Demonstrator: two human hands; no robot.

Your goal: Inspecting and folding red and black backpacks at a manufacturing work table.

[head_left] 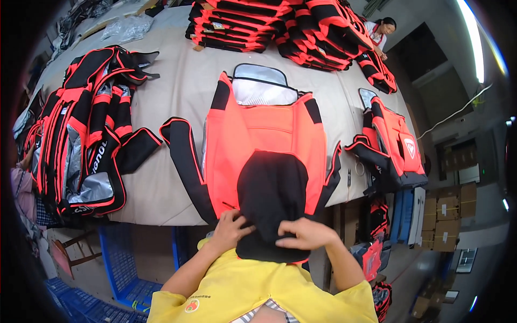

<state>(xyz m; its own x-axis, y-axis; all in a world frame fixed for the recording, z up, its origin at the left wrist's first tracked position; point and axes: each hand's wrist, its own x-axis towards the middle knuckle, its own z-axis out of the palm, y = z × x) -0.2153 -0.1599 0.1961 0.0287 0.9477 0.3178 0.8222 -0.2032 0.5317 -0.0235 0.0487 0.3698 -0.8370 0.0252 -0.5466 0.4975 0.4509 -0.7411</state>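
A bright orange-red and black backpack [269,129] lies on the table in front of me, its silver-lined top open at the far end. Its side pieces, black with orange-red piping, spread out to left and right. A black fabric panel [273,188] on it hangs over the table's near edge against my yellow shirt. My left hand [229,234] is closed on the bag at the panel's left edge, close to a small dark zipper pull [230,205]. My right hand [308,234] has its bent fingers closed on the black fabric at the lower right; the fingertips are partly hidden.
More such bags lie on the table: a pile [81,129] at left, one bag [396,142] at right, tall stacks [237,24] at the back. Clear plastic [127,28] lies far left. Blue crates [121,264] stand below. A person [381,32] is at the far right.
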